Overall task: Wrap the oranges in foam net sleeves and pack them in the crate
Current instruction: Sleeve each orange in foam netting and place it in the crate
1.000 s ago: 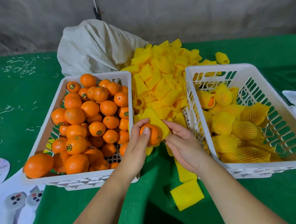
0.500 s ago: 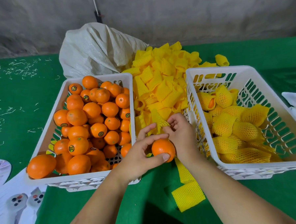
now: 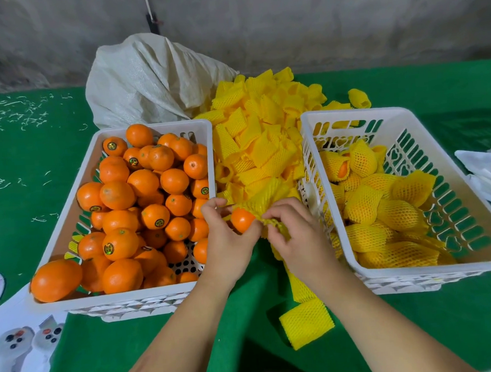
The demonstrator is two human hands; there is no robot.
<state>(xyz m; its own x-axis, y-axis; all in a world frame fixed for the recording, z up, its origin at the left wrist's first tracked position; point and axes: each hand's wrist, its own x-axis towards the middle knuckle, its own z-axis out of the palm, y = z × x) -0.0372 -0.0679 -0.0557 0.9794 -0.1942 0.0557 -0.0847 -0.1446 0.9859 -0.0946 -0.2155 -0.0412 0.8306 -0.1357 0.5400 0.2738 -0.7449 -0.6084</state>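
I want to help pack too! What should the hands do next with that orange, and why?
Probably pull the foam net sleeve the rest of the way over the orange. The left hand holds the orange, still mostly bare, and the right hand pinches the sleeve's open edge right beside it. Once covered, it could join the wrapped ones in the right crate.

Bare forearms and hands, nothing worn

Two forearms came in from the near edge, uncovered along all their visible length, with no sleeve, glove, watch or ring to be seen. The left hand [image 3: 230, 238] and right hand [image 3: 298, 234] were bare too, with short, plain, unpainted fingernails.
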